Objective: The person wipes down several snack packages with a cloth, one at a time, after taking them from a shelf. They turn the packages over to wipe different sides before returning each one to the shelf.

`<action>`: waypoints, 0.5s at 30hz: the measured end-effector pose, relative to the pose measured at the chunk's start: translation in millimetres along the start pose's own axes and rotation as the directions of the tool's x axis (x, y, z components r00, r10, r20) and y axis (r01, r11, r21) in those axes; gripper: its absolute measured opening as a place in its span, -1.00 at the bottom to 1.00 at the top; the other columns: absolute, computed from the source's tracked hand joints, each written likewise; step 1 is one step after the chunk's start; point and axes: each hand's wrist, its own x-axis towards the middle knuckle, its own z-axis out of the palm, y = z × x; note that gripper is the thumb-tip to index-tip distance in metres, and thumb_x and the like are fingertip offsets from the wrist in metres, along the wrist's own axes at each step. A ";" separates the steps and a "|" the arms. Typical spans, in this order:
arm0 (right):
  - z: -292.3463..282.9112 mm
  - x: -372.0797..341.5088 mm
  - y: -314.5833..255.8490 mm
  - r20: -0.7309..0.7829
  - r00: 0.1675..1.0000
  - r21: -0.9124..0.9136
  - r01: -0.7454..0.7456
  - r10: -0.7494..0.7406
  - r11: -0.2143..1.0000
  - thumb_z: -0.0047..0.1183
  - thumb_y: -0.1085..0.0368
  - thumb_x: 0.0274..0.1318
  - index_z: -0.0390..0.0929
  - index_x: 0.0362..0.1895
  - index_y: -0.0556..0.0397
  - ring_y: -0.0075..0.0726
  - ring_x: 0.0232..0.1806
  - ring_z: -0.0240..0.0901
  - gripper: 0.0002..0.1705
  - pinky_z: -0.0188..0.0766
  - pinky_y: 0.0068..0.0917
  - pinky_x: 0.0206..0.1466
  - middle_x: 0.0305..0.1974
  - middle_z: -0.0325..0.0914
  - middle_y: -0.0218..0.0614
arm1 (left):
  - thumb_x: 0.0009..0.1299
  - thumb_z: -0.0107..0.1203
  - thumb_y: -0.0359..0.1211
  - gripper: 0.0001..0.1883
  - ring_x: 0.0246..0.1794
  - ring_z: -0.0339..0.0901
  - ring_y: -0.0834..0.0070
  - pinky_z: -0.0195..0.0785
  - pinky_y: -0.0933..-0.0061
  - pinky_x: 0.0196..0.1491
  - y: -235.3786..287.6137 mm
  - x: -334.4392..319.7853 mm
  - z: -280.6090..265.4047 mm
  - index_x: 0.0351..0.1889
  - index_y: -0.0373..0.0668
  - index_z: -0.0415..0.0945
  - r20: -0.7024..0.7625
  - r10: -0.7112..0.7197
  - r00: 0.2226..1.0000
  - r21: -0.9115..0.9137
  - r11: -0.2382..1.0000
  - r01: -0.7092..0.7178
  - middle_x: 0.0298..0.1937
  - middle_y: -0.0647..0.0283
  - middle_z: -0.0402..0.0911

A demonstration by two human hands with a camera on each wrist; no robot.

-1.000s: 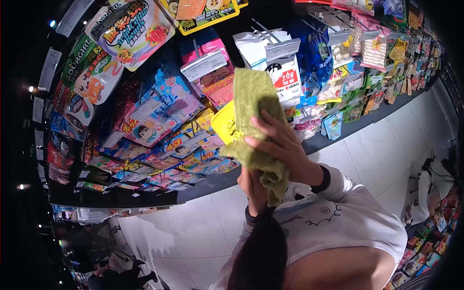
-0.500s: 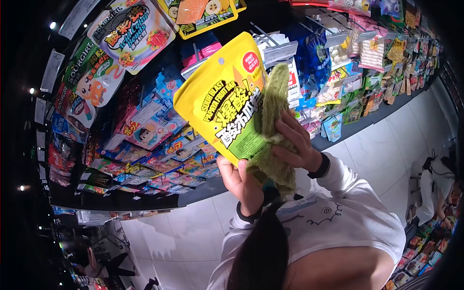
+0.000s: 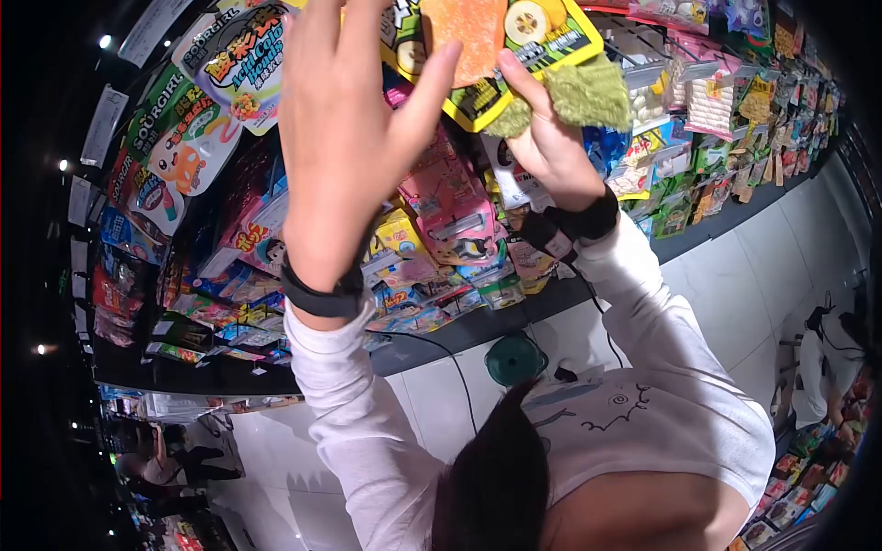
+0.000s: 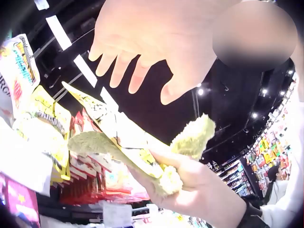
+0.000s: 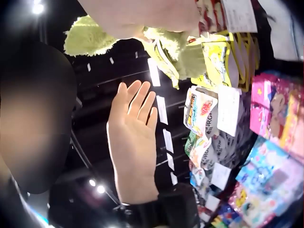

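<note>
This is a shop, with hanging snack packets (image 3: pixel 181 167) and labels (image 3: pixel 104 126).

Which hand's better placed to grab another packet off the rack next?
Probably the left hand: it's open and empty, and both wrist views show it apart from the yellow-edged packet. The right hand is occupied, holding that packet plus the green cloth.

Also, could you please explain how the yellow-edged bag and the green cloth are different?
The yellow-edged bag is printed with lettering and fruit pictures, whereas the green cloth is one plain colour. The yellow-edged bag looks smooth and flat, while the green cloth is fuzzy and bunched up. Both are held in the right hand.
</note>
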 end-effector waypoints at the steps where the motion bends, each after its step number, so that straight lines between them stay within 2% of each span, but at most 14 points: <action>1: -1.2 17.3 4.6 0.059 0.997 0.088 -0.064 0.059 0.994 0.01 0.44 0.15 0.29 0.14 -0.01 -0.37 0.08 0.38 -0.55 0.38 -0.35 0.14 0.03 0.44 -0.35 | 0.18 0.16 -0.32 -0.57 0.05 0.36 0.00 0.24 0.25 0.08 -7.4 14.5 -2.1 0.00 -0.27 0.39 -0.012 0.044 0.999 0.122 0.992 -0.042 0.03 -0.09 0.41; 2: -0.8 29.6 9.4 0.122 0.986 0.174 -0.133 0.113 0.976 0.00 0.44 0.16 0.27 0.15 -0.04 -0.35 0.12 0.36 -0.54 0.37 -0.30 0.17 0.05 0.42 -0.36 | 0.18 0.17 -0.34 -0.60 -0.05 0.38 0.04 0.25 0.25 0.01 -22.8 28.0 4.0 -0.05 -0.28 0.36 -0.068 0.173 0.983 0.179 0.971 -0.158 -0.10 -0.04 0.42; 3: 10.5 36.4 13.4 0.090 0.993 0.086 -0.089 0.082 0.992 -0.10 0.34 0.23 0.32 0.10 0.07 -0.39 0.01 0.41 -0.66 0.40 -0.41 0.08 -0.02 0.46 -0.32 | 0.20 0.16 -0.32 -0.62 -0.05 0.39 0.05 0.26 0.24 0.01 -31.5 39.7 4.4 -0.08 -0.28 0.36 -0.049 0.153 0.987 0.154 0.977 -0.144 -0.09 -0.02 0.41; 4: 19.1 42.0 16.2 0.060 0.997 -0.003 -0.048 0.048 0.999 -0.19 0.24 0.30 0.38 0.04 0.18 -0.44 -0.10 0.47 -0.66 0.44 -0.53 -0.02 -0.09 0.49 -0.29 | 0.24 0.13 -0.29 -0.65 -0.05 0.40 0.07 0.27 0.25 0.00 -34.1 46.9 2.4 -0.09 -0.27 0.37 0.002 0.123 0.992 0.191 0.974 -0.121 -0.09 -0.01 0.41; 5: 13.4 50.7 21.1 0.157 0.987 -0.074 0.039 -0.027 0.996 -0.23 0.26 0.32 0.37 0.07 0.16 -0.51 -0.08 0.41 -0.67 0.40 -0.56 -0.02 -0.09 0.46 -0.35 | 0.27 0.09 -0.25 -0.65 -0.07 0.42 0.09 0.29 0.27 -0.02 -50.2 57.2 7.1 -0.07 -0.26 0.37 0.018 0.153 0.988 0.225 0.962 -0.153 -0.09 0.00 0.42; 6: 8.0 60.2 24.3 0.197 0.980 -0.004 0.028 -0.026 1.000 -0.20 0.29 0.30 0.36 0.08 0.14 -0.49 -0.10 0.41 -0.67 0.41 -0.55 -0.05 -0.09 0.45 -0.35 | 0.29 0.06 -0.24 -0.65 -0.08 0.44 0.12 0.30 0.29 -0.04 -60.5 65.4 7.2 -0.04 -0.24 0.38 0.038 0.224 0.974 0.158 0.961 -0.227 -0.08 0.02 0.43; 8: 11.9 77.9 28.8 0.286 0.958 0.301 -0.072 -0.018 0.951 -0.17 0.33 0.28 0.35 0.09 0.13 -0.46 -0.06 0.40 -0.68 0.39 -0.53 -0.02 -0.07 0.45 -0.33 | 0.30 0.05 -0.24 -0.64 -0.06 0.45 0.12 0.32 0.30 -0.03 -72.2 75.8 2.2 -0.03 -0.24 0.38 0.071 0.301 0.951 0.215 0.926 -0.309 -0.06 0.04 0.44; 9: 26.0 72.4 25.2 0.217 0.976 0.316 -0.049 -0.022 0.947 -0.15 0.34 0.27 0.35 0.09 0.11 -0.42 -0.01 0.39 -0.68 0.37 -0.48 0.03 -0.04 0.45 -0.31 | 0.31 0.04 -0.22 -0.64 -0.05 0.44 0.12 0.31 0.29 -0.02 -73.6 80.5 1.6 -0.02 -0.25 0.39 0.102 0.223 0.969 0.205 0.949 -0.240 -0.04 0.02 0.44; 11: 22.4 85.0 33.0 0.184 0.983 0.354 -0.072 0.006 0.932 -0.15 0.34 0.27 0.34 0.11 0.09 -0.39 0.02 0.37 -0.66 0.36 -0.45 0.05 -0.02 0.44 -0.30 | 0.32 0.02 -0.19 -0.62 -0.01 0.43 0.10 0.31 0.27 0.01 -73.1 87.4 3.5 -0.02 -0.25 0.40 0.170 0.067 0.983 0.183 0.978 -0.099 -0.02 0.00 0.43; 14: 13.4 89.9 38.8 0.142 0.989 0.358 -0.096 0.047 0.929 -0.13 0.33 0.26 0.32 0.14 0.06 -0.37 0.03 0.37 -0.64 0.36 -0.42 0.07 0.01 0.43 -0.30 | 0.34 -0.01 -0.14 -0.57 0.02 0.41 0.08 0.29 0.24 0.05 -87.2 97.7 18.0 0.01 -0.27 0.39 0.088 0.129 0.988 0.322 0.935 -0.150 0.01 -0.06 0.42; 15: 11.6 88.9 40.0 0.146 0.988 0.333 -0.090 0.044 0.939 -0.13 0.33 0.25 0.32 0.14 0.06 -0.37 0.04 0.37 -0.63 0.36 -0.42 0.07 0.01 0.43 -0.30 | 0.34 -0.02 -0.13 -0.56 0.03 0.40 0.08 0.29 0.24 0.06 -87.8 99.8 21.6 0.02 -0.28 0.39 0.080 0.107 0.991 0.359 0.925 -0.129 0.01 -0.08 0.42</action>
